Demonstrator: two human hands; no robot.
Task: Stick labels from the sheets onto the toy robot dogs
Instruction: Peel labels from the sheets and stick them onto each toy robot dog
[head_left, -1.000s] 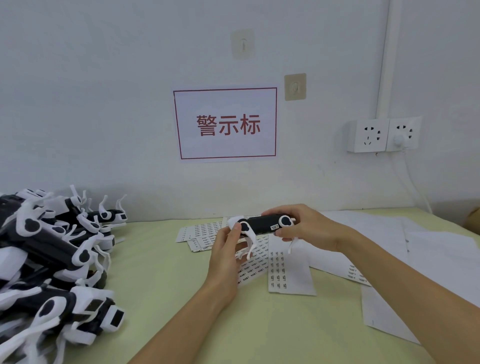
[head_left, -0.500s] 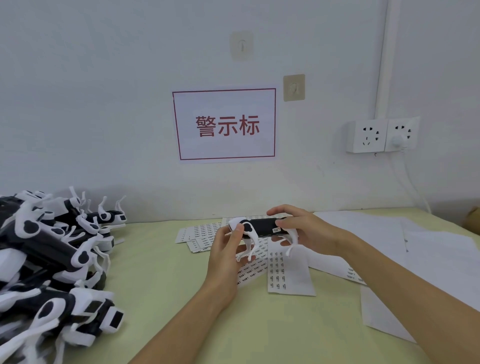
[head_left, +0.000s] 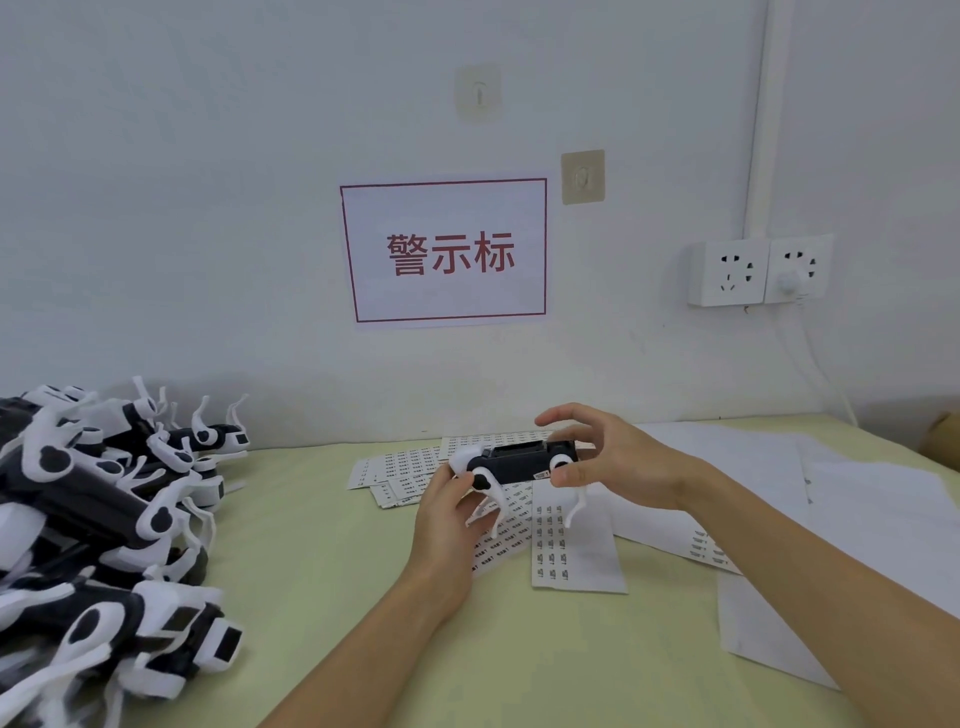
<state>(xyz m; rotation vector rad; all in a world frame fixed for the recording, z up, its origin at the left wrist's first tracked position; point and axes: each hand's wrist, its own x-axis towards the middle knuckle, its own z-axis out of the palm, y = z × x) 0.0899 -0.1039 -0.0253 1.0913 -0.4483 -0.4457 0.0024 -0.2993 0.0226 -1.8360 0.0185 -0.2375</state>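
A black-and-white toy robot dog (head_left: 517, 464) is held level above the label sheets, its white legs hanging down. My left hand (head_left: 451, 512) grips its left end around a white leg joint. My right hand (head_left: 613, 462) holds the right end, thumb below next to a small label (head_left: 542, 474) on its side, fingers spread above. Label sheets (head_left: 563, 540) printed with rows of small labels lie on the table under the dog.
A heap of black-and-white toy dogs (head_left: 93, 519) fills the table's left side. Blank backing sheets (head_left: 857, 514) cover the right side. The yellow-green table (head_left: 311, 561) meets a white wall with a red-framed sign (head_left: 447, 252) and sockets (head_left: 758, 270).
The dog has been turned in my hands so its legs hang straight down. My right hand's fingers have lifted and spread off its top; the thumb now presses near the label.
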